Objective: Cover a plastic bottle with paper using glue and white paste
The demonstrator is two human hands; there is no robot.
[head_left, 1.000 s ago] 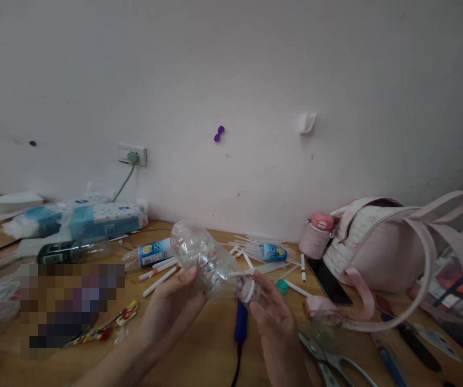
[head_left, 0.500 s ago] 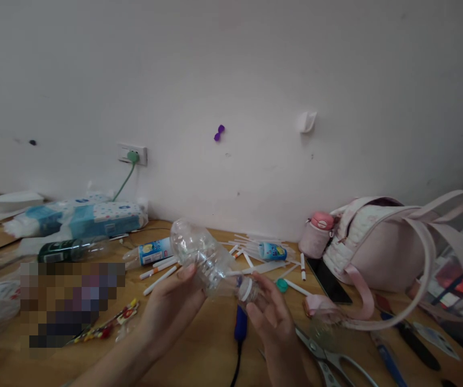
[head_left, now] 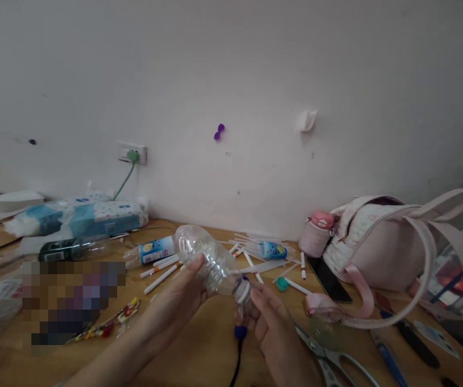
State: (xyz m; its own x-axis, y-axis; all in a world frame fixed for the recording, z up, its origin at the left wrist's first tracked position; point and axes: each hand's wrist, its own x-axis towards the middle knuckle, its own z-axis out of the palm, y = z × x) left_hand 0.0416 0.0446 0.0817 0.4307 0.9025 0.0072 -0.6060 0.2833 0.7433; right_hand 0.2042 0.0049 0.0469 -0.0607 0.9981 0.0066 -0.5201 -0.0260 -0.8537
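Steeper now, our clear plastic bottle (head_left: 205,250) slants, held by left fingers (head_left: 196,263) and right fingers (head_left: 262,302) over open bench (head_left: 193,341).

The neck of the clear bottle (head_left: 205,252) is partly covered by the right hand (head_left: 269,317), behind which most of the blue tool (head_left: 240,333) is hidden. Left of the left hand (head_left: 185,285), whatever lies there is obscured by a mosaic patch (head_left: 74,306). Right of the right hand, the scissors (head_left: 325,355) are cut off below.

My right hand (head_left: 269,317) lower, curled farther under the clear bottle (head_left: 211,260), bottle tipped steeper, blue handle (head_left: 240,332) now mostly covered
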